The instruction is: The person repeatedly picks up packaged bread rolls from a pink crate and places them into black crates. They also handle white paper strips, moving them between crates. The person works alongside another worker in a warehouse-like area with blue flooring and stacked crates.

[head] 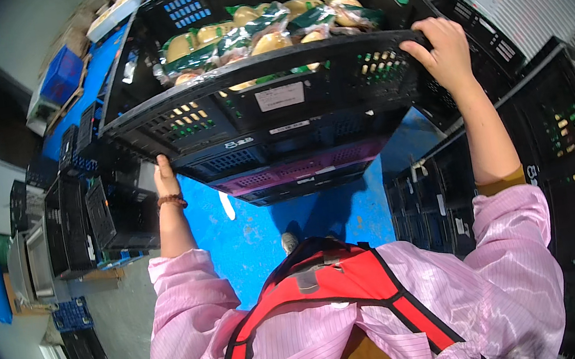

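Observation:
A black plastic crate (pixel 206 93) lies straight before me, the top one of a stack. In it are several clear and green bags of pale yellow produce (pixel 271 42), whose kind I cannot tell. My right hand (pixel 441 45) grips the crate's rim near its right corner. At the lower left corner, my left hand (pixel 167 180) holds the same crate, its fingers mostly hidden behind the wall. Below are more dark crates (pixel 309 139) and a purple crate (pixel 303 168). A white label (pixel 280 96) is on the top crate's near side.
Black crates (pixel 431 196) are stacked close on my right, some with produce showing through. Others (pixel 117 206) stand on the left beyond my arm. Blue flooring (pixel 219 246) lies under the stack and my feet. A blue bin (pixel 61 73) is at the far left.

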Demonstrator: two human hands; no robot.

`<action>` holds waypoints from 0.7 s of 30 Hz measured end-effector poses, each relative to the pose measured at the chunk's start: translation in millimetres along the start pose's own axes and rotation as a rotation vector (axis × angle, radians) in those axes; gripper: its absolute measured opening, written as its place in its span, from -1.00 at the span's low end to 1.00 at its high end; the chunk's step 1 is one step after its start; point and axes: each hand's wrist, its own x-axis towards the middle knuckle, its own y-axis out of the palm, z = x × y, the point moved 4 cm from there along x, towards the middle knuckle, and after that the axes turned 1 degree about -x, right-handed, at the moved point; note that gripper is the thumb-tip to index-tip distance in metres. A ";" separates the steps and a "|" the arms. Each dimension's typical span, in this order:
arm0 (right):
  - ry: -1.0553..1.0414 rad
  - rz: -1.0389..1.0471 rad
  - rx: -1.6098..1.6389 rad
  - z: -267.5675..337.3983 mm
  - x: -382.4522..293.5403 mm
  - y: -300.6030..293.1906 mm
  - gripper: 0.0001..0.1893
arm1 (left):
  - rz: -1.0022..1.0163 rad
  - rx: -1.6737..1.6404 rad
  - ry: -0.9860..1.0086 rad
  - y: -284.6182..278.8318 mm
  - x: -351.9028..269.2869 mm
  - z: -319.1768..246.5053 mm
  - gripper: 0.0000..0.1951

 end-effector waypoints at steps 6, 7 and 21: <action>0.027 -0.031 -0.005 16.0 -6.7 -15.5 -0.57 | 0.031 -0.116 -0.033 1.2 0.8 12.7 -0.22; 0.028 -0.035 -0.008 18.0 -7.6 -16.0 -0.57 | 0.023 -0.183 -0.035 2.5 -1.1 12.1 -0.20; 0.071 0.128 0.042 28.1 -14.1 -28.9 -0.60 | -0.071 0.366 0.120 -15.8 -42.2 8.3 -0.42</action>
